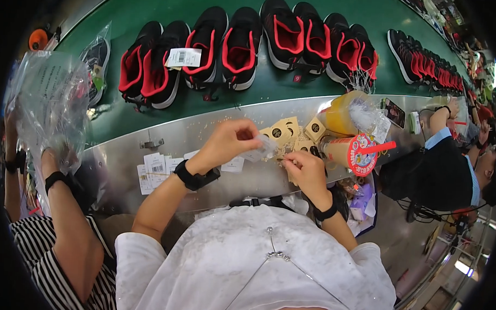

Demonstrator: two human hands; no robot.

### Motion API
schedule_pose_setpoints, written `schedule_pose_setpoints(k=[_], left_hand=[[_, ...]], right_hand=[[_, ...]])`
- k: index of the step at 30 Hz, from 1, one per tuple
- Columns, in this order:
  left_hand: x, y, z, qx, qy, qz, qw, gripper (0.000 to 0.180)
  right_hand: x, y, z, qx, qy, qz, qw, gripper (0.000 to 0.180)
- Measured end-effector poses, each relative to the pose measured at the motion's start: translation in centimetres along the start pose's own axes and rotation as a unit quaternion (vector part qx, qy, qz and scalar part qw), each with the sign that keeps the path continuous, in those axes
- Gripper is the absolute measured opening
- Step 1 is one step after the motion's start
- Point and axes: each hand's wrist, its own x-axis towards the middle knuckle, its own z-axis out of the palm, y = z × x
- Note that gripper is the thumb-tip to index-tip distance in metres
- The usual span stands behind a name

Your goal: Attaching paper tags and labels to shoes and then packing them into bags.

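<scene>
Pinching a small clear bag (262,149), the left hand (232,141) hovers over the metal ledge (113,175)! Just right of that grip, the right hand (308,173) pinches too, on what I can't tell; brown tags (282,132) lie just beyond, black-and-red shoes (242,51) farther out.

Your print check: white tag (184,57) on a black-and-red shoe (171,76) carries a barcode plus small lines, too fine to make out. White labels (156,166) on your metal counter (108,174), same deal: barcodes, tiny text. Clear bag (48,88) at your left has rows of small print, blurred by creases. Tan cards (281,131) ahead of you show a dark round emblem; tan box (315,128) beside them, same mark. Cup lid (362,154) at your right: red-and-white cartoon print with lettering. Small dark tag (297,78) by the shoes: one pinkish character.
</scene>
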Motion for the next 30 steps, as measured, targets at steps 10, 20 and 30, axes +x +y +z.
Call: schedule_pose_setpoints(k=[10,20,30], left_hand=[[2.4,1.1,2.2,-0.078,-0.182,-0.036,0.979,0.011],[3.1,3.5,2.4,-0.141,-0.081,-0.034,0.986,0.015],[4.0,4.7,3.6,-0.087,-0.042,0.051,0.994,0.012]], right_hand=[[0.2,-1.6,-2.0,0.379,-0.091,0.12,0.913,0.023],[-1.0,-5.9,-18.3,0.112,-0.266,-0.245,0.926,0.033],[9.7,-3.1,-22.0,-0.118,-0.055,-0.179,0.975,0.013]])
